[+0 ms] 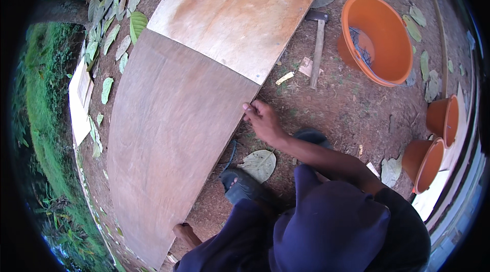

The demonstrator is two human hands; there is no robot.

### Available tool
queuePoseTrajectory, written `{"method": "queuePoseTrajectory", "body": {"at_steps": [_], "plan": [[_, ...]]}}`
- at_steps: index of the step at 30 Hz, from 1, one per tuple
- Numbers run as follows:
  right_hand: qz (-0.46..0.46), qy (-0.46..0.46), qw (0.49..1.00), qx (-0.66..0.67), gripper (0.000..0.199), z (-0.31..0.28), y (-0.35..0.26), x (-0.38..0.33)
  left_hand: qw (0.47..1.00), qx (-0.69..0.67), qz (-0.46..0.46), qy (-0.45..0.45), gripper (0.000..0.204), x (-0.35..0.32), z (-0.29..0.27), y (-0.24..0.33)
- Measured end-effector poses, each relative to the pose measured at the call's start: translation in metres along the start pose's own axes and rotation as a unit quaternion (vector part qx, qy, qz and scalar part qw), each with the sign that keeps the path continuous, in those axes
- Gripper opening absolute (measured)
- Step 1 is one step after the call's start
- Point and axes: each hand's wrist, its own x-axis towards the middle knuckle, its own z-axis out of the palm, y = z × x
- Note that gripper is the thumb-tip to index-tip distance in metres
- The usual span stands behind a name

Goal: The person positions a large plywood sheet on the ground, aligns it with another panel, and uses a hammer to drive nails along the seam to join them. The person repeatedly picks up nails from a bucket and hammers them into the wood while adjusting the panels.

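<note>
A large dark brown plywood sheet (168, 139) lies on the bare soil. A paler plywood sheet (240, 16) overlaps its far end. My right hand (261, 119) grips the brown sheet's right edge, just below where the two sheets meet. My left hand (185, 232) is at the same edge near the sheet's near corner, with its fingers hidden under the wood. My feet in dark sandals (241, 185) stand beside the sheet, one next to a big dry leaf (259, 164).
A hammer (317, 47) lies on the soil right of the pale sheet. Beside it an orange bucket (377, 37) is tipped, with dark bits inside. Two smaller orange pots (434, 139) stand at the right. A white board (80, 98), leaves and grass border the left.
</note>
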Motion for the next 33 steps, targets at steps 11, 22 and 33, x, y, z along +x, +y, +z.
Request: {"method": "queuePoseTrajectory", "body": {"at_steps": [11, 22, 33], "plan": [[-0.021, 0.023, 0.998, 0.048, 0.037, 0.006, 0.01, 0.002, 0.993, -0.099, -0.057, 0.028, 0.015, -0.001, 0.007, -0.004], [-0.033, 0.032, 0.991, 0.125, 0.035, 0.013, 0.028, 0.01, 0.909, -0.318, -0.258, 0.08, 0.019, -0.003, 0.0, 0.003], [0.004, -0.006, 0.987, 0.162, 0.027, 0.004, 0.019, 0.007, 0.989, -0.127, -0.029, 0.074, 0.02, -0.006, 0.008, -0.028]]}}
